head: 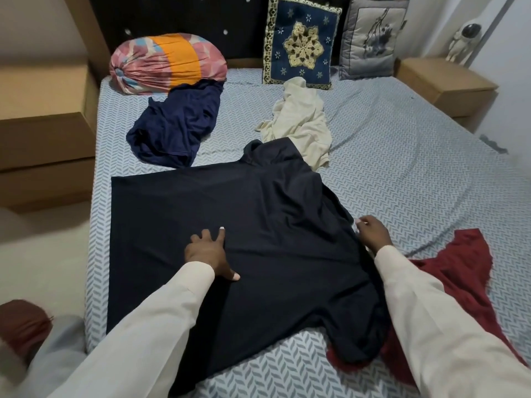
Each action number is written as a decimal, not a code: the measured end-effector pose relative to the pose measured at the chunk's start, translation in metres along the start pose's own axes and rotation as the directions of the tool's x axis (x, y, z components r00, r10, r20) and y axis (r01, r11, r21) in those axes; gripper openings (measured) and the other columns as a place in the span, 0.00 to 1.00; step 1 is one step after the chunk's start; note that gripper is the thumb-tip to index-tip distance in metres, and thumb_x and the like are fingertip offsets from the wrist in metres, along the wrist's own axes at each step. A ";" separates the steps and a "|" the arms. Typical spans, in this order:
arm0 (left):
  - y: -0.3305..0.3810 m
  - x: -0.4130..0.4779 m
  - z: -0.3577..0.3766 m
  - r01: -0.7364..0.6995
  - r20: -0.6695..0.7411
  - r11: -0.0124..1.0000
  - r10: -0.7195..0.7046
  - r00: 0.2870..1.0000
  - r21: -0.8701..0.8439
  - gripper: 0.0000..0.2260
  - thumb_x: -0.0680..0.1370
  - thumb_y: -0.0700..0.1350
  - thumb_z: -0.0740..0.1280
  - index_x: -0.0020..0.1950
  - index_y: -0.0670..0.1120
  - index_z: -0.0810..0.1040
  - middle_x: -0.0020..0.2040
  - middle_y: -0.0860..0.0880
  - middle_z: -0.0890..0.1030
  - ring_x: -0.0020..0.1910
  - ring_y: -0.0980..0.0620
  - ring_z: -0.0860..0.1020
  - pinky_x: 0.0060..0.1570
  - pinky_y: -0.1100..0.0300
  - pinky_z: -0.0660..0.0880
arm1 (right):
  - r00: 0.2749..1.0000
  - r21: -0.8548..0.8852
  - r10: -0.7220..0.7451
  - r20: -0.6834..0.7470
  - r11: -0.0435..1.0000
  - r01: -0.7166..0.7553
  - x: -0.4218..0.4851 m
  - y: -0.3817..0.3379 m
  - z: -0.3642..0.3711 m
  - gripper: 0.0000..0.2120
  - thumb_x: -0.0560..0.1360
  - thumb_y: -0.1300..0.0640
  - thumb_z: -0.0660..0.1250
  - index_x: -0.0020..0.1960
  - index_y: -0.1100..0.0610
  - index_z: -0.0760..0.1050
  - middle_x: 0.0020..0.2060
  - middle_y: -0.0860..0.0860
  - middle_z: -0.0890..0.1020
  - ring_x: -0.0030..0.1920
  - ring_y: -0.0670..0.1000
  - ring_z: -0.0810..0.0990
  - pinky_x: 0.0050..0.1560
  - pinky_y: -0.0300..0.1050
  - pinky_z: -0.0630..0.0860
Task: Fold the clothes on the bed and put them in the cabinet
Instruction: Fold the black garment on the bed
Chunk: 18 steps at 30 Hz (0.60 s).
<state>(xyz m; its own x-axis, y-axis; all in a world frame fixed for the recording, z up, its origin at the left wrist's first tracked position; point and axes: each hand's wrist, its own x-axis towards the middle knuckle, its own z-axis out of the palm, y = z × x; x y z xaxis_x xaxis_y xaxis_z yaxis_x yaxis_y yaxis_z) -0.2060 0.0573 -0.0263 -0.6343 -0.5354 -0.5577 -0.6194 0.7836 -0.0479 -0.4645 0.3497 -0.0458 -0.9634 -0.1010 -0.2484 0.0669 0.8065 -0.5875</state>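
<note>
Clothes lay scattered over the bed with the grey herringbone sheet (402, 168), and the one being worked on was a black short-sleeved shirt (273, 214) of thin knit cloth. It was spread almost flat across the near half of the bed, its collar pointing toward the pillows and one sleeve (359, 346) trailing toward the near edge.

The left hand (208, 252) rested on the shirt's middle with its fingers straight and spread, pressing the cloth down and gripping nothing. The right hand (373, 234) sat at the shirt's right edge by the far sleeve. Its fingers were curled there and appeared to pinch the hem, though the grip itself was partly hidden.

Three more pieces waited. A crumpled navy blue garment (175, 127) lay near the head of the bed, and a bunched cream garment (301, 122) touched the shirt's collar. A dark red garment (459, 268) lay partly under the shirt and the right sleeve of the person.

The shirt looked light and limp, with no stiffness to keep a fold in place. It would probably sag and crease wherever it was lifted, and slide a little on the sheet. The safest places to take hold seemed to be the seams: a shoulder, a sleeve hem or a bottom corner, with the other palm kept flat as an anchor. The overlapping cream and red garments could drag along if the shirt were pulled. No cabinet was in view.
</note>
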 end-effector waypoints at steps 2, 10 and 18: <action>0.000 0.004 -0.001 0.012 0.017 1.000 -0.012 1.000 0.008 0.61 0.58 0.73 0.73 0.79 0.56 0.40 0.71 0.46 0.60 0.68 0.41 0.63 0.58 0.49 0.74 | 0.999 0.012 0.002 0.039 1.000 -0.002 0.016 -0.012 0.008 0.12 0.79 0.54 0.63 0.50 0.63 0.79 0.48 0.59 0.82 0.53 0.58 0.79 0.46 0.43 0.66; 0.002 0.018 -0.010 0.011 0.083 1.000 -0.011 0.996 0.008 0.62 0.57 0.73 0.73 0.79 0.56 0.40 0.71 0.45 0.63 0.67 0.40 0.68 0.62 0.50 0.71 | 0.984 0.166 0.115 -0.136 0.982 -0.092 0.037 -0.013 0.004 0.09 0.75 0.59 0.66 0.41 0.64 0.81 0.39 0.60 0.82 0.44 0.56 0.80 0.50 0.48 0.75; 0.009 0.058 -0.053 -0.137 -0.155 0.989 0.128 0.980 -0.049 0.49 0.64 0.64 0.76 0.78 0.54 0.53 0.75 0.44 0.55 0.74 0.38 0.56 0.65 0.41 0.66 | 0.987 0.143 0.077 0.142 0.985 -0.098 0.072 -0.019 -0.001 0.13 0.75 0.58 0.61 0.33 0.53 0.66 0.30 0.54 0.66 0.28 0.49 0.66 0.30 0.39 0.61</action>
<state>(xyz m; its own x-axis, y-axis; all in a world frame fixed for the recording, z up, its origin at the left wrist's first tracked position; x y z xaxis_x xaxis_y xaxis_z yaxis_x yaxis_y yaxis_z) -0.2727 0.0168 -0.0147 -0.7723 -0.4730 -0.4241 -0.5487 0.8331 0.0699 -0.5353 0.3275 -0.0514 -0.9085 -0.1203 -0.4001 0.1971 0.7211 -0.6642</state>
